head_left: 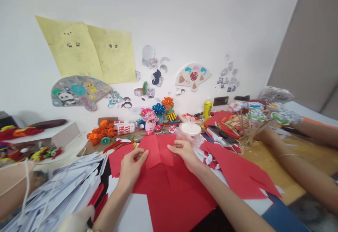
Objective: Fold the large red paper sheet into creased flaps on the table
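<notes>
A small piece of red paper (158,151) with a crease down its middle is held up above the table. My left hand (133,163) pinches its left edge between thumb and fingers. At the right edge, my right hand (186,154) grips the same paper in a pinch. Larger red paper sheets (179,193) lie beneath, over white paper (134,211). Another red sheet with cut edges (243,172) lies to the right of my right forearm. Just beyond my right hand stands a white-lidded container (190,129) wrapped in clear plastic.
Folded white paper strips (66,186) pile up at left. Orange craft flowers (102,133), a can (124,128), a small flower pot (171,115) and a yellow bottle (207,108) stand along the wall. At right, a co-worker's arms (298,165) reach among wooden sticks (246,129) and paper flowers.
</notes>
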`<state>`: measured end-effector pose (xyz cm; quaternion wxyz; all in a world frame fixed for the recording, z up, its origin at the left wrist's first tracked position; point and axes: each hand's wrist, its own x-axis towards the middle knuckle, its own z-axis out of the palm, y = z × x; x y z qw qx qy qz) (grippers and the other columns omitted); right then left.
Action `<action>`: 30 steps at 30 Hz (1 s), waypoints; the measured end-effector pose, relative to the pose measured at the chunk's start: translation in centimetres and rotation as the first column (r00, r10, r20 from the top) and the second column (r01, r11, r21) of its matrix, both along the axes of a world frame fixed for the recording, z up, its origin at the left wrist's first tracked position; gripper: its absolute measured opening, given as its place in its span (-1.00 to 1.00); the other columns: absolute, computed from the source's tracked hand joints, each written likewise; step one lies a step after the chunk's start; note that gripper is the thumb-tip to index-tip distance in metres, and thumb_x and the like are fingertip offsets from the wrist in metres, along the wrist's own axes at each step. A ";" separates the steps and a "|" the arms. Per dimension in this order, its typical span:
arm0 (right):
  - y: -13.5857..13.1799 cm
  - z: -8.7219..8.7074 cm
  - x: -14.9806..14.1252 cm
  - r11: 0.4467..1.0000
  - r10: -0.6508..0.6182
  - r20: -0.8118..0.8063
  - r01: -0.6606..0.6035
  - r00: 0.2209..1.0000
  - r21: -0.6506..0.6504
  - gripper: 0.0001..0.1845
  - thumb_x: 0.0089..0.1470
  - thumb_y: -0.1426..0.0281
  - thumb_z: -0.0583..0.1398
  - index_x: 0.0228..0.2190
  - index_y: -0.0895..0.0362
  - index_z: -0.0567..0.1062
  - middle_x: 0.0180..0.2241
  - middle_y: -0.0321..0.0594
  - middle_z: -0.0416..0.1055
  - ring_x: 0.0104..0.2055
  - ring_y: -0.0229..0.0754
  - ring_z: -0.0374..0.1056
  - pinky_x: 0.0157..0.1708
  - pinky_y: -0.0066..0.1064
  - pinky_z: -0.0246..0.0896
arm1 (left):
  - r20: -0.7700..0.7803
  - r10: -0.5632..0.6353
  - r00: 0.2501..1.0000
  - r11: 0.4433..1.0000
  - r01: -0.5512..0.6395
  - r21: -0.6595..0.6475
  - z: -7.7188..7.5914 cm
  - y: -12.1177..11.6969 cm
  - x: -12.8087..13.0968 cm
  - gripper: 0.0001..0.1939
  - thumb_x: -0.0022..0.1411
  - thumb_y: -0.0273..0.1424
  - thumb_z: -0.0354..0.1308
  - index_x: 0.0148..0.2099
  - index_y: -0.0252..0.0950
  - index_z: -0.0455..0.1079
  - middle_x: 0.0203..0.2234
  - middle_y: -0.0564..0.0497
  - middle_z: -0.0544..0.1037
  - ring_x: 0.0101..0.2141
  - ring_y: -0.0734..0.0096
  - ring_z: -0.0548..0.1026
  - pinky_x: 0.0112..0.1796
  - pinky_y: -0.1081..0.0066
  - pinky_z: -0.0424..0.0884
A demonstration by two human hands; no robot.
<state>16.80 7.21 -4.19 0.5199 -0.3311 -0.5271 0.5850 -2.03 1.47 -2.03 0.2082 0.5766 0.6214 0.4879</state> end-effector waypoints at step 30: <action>-0.9 0.4 -0.4 1.000 0.008 0.010 -0.008 1.000 -0.025 -0.57 -0.39 0.22 0.38 -0.69 0.16 0.25 -0.68 -0.45 0.16 -0.61 -0.38 0.05 -0.55 -0.49 -0.14 | -0.007 0.121 0.993 0.993 -0.121 0.002 0.7 -0.7 0.5 -0.64 -0.02 -0.08 0.10 -0.44 -0.29 0.44 -0.57 0.03 0.55 -0.54 0.35 0.47 -0.44 0.45 0.31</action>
